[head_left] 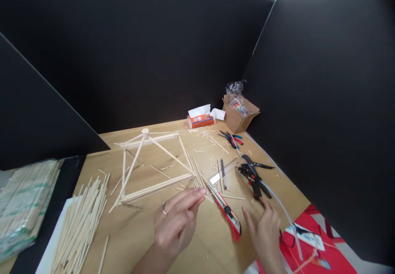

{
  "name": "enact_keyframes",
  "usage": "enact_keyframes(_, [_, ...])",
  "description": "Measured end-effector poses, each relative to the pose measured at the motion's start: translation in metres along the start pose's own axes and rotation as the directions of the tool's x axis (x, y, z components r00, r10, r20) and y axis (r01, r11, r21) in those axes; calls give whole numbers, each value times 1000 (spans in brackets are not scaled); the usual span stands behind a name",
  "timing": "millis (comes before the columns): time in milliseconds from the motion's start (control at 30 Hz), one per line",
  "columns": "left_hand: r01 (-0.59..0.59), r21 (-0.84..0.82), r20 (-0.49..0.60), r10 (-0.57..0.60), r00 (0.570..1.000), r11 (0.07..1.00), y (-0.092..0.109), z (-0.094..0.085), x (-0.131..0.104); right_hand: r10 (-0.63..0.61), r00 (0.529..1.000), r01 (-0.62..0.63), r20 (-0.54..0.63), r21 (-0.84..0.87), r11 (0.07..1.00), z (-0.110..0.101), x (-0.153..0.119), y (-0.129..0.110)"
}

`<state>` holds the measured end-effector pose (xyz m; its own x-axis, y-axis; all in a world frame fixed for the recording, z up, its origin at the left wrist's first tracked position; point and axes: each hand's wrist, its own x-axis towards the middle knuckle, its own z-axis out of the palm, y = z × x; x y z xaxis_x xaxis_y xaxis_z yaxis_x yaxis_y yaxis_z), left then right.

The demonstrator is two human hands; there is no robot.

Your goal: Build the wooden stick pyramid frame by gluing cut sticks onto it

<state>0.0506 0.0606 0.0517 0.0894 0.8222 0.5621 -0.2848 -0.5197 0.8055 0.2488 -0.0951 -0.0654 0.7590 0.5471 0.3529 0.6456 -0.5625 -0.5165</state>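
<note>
My left hand (pixel 177 218), with a ring on one finger, is closed in a pinch over the table, near the front right corner of a frame of wooden sticks (pixel 157 186). A thin pale stick seems to be between its fingertips. My right hand (pixel 262 226) is at the right, thumb and fingers apart, its fingertips close to the handle of a black glue gun (pixel 253 183). Between my hands lies a red utility knife (pixel 226 212). Whether the right fingers touch the glue gun is not clear.
Loose sticks (pixel 82 228) lie at the left beside a plastic-wrapped bundle (pixel 26 204). Pliers (pixel 231 139), black cutters (pixel 254 165), a ruler (pixel 230 167) and stick scraps are at the right. An orange box (pixel 201 121) and cardboard box (pixel 234 117) stand behind, before black partitions (pixel 154 52).
</note>
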Motion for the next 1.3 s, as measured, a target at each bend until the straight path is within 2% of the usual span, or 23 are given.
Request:
enact_keyframes(33, [-104,54,4,104,995,993,1,0,0,-33,999,32,6,51,998,-6,-4,-13])
enact_keyframes(100, [-287,153,25,287,958,946,2,1,0,-140,987,120,79,216,969,-18,-3,-46])
enact_keyframes(167, [-292,143,27,292,956,946,4,4,0,-267,961,225,69,364,904,-33,5,-81])
enact_keyframes(233, [-264,96,16,264,964,960,5,6,0,-381,924,350,-35,479,805,-46,17,-114])
enact_keyframes(333, [-232,46,5,232,973,972,7,7,0,-503,857,468,-115,585,663,-60,32,-148])
enact_keyframes(467, [-259,26,30,258,966,966,6,4,0,-597,795,498,-102,671,549,-64,42,-165])
enact_keyframes(700, [-186,-50,42,189,981,981,0,7,-1,-657,753,483,-38,710,512,-63,56,-169])
enact_keyframes(767, [-120,-101,51,125,991,988,0,9,0,-660,751,429,23,743,514,-64,62,-170])
enact_keyframes(867, [-21,-137,72,31,997,990,0,10,2,-646,745,254,166,825,506,-64,74,-170])
enact_keyframes(933, [6,-139,66,3,998,990,-1,11,4,-648,719,157,250,851,502,-64,81,-170])
enact_keyframes(1033, [43,-149,45,-37,998,988,1,12,6,-664,671,81,331,857,509,-64,91,-169])
enact_keyframes(1100, [90,-169,59,-81,995,981,4,14,9,-685,624,20,376,869,495,-64,97,-168])
enact_keyframes(1167, [175,-187,97,-159,983,967,8,15,10,-717,552,-72,426,881,468,-64,103,-168])
enact_keyframes(1233, [294,-203,134,-272,953,934,11,17,11,-739,483,-174,470,878,445,-63,107,-168])
enact_keyframes(1300, [415,-227,171,-383,908,881,13,18,11,-750,438,-256,496,868,425,-61,110,-170])
